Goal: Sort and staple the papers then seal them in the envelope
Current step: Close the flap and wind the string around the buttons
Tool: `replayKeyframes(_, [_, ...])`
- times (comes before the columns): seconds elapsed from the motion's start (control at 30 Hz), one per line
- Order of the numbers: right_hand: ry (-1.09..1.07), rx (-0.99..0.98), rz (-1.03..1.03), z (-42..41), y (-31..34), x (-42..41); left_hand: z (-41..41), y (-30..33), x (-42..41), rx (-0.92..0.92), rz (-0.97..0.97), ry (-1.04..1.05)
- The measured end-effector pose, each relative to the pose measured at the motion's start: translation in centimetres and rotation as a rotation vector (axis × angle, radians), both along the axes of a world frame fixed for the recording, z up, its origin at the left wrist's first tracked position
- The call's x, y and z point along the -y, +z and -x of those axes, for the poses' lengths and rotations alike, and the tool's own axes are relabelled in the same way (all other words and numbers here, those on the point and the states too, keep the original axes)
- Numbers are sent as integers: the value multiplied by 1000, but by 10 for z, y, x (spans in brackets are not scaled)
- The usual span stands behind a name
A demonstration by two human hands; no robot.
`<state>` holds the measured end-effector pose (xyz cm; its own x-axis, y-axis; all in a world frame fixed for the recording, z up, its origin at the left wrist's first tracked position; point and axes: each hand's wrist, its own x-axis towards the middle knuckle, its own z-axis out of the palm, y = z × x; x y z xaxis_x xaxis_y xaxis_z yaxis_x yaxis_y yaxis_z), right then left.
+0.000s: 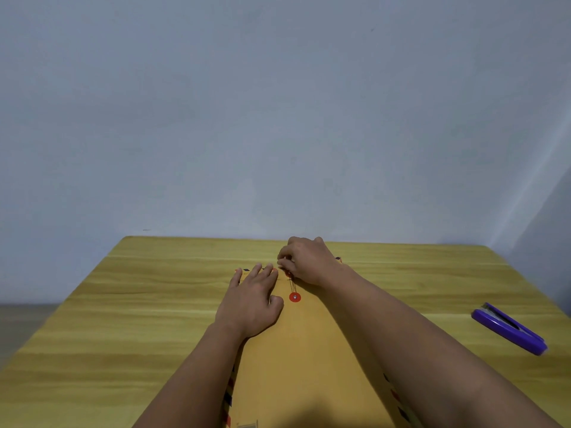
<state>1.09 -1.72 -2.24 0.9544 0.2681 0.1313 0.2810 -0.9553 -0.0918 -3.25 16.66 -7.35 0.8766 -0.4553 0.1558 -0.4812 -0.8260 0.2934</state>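
Brown envelope (pixel 296 350): flat on wooden table (pixel 123 304), lengthwise away from the person, flap end far. Left hand (pixel 250 301): palm down, fingers spread, pressing the envelope near its flap. Right hand (pixel 306 261): fingertips pinched on the thin string (pixel 293 284) above the red button (pixel 295 297). Purple stapler (pixel 509 329): on the table, well apart to the right

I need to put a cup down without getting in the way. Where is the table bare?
The table is bare left of the envelope, out to its left edge, and along the far edge behind both hands. It is also bare between the right forearm and the stapler. The middle is crowded: left hand and right hand work there.
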Motion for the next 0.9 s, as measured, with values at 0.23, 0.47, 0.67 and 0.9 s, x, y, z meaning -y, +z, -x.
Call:
replayKeyframes(0.23, [-247, -131, -127, 12, 10, 36, -1, -3, 0, 21, -38, 9])
replayKeyframes(0.47, [-416, -346, -467, 27, 8, 77, 3, 2, 1, 1, -93, 40])
replayKeyframes(0.67, [-593, -424, -881, 45, 13, 95, 6, 3, 0, -18, -142, 108])
replayKeyframes(0.9, [-645, -464, -1201, 67, 31, 88, 4, 19, 6, -167, -295, 266])
